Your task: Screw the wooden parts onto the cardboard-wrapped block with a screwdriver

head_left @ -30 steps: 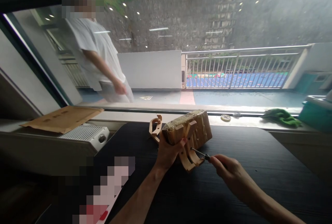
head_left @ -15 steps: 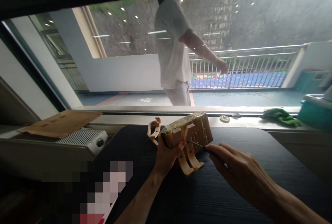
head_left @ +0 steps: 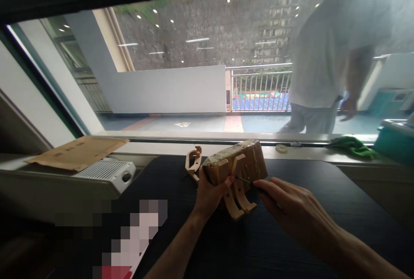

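My left hand point(head_left: 207, 195) is closed around a pair of curved pale wooden pieces point(head_left: 239, 190), its thumb pressed across them. Behind these pieces a brown block wrapped in clear tape point(head_left: 255, 160) leans at a tilt above the table. My right hand point(head_left: 291, 203) grips the dark handle of a thin screwdriver point(head_left: 245, 180). The screwdriver's tip meets the right wooden piece near a dark hole, close to my left thumb; whether it sits in a screw is too small to tell. Left of the block stands another wooden piece point(head_left: 194, 162), partly behind my left hand.
The black table point(head_left: 310, 218) reaches to the window sill point(head_left: 155, 148). On the sill are a roll of tape point(head_left: 281, 148), a green cloth point(head_left: 352, 147) and a teal bin point(head_left: 393, 139). A brown envelope point(head_left: 77, 152) lies on a white unit at left. Outside walks a person point(head_left: 320, 59).
The screwdriver's tip has shifted slightly left and sits nearer my left thumb. My left hand keeps its hold. Outside the window, the person has moved far to the right.
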Demonstrator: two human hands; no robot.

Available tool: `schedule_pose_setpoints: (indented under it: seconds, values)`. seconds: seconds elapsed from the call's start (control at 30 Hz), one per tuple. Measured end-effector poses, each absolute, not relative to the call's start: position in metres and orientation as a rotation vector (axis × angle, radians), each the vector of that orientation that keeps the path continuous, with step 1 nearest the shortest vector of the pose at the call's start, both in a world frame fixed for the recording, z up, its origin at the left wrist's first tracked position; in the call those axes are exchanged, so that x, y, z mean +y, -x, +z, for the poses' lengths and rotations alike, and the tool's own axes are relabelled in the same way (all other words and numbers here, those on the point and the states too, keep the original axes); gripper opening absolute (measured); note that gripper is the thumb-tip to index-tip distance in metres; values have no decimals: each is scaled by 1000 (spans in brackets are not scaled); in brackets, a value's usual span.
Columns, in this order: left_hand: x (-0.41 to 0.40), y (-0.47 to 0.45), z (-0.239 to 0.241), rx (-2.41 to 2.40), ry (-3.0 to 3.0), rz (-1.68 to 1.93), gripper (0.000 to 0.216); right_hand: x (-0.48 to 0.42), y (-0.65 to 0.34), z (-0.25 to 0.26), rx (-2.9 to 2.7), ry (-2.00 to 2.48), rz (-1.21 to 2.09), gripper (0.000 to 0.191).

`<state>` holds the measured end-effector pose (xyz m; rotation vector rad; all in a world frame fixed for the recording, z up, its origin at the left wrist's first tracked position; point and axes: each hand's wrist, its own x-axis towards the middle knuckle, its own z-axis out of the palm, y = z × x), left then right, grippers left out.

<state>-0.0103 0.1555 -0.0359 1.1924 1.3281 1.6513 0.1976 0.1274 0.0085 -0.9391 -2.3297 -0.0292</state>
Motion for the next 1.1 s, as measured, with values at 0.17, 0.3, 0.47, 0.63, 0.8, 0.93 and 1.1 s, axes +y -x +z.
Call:
schedule_pose_setpoints:
  seconds: [0.17,0.3,0.47,0.63,0.8,0.93,1.1]
  values:
    - [160,13,-43,1338,-1208,1651,61,129,-197,8,-2327,922,-90,25]
    - [159,13,-43,1333,-1209,1641,61,129,-200,6,-2328,897,-128,25]
    - [158,14,-43,1326,-1226,1629,64,129,-202,2,-2319,885,-105,24]
    - [158,14,-43,1321,-1235,1621,64,131,-202,5,-2331,893,-107,25]
    - [157,12,-40,1320,-1239,1623,64,134,-203,8,-2297,929,-23,23]
    - [157,13,-40,1319,-1246,1618,63,134,-202,9,-2290,932,-29,23]
    - [159,14,-43,1306,-1255,1620,61,128,-200,8,-2437,822,-365,32]
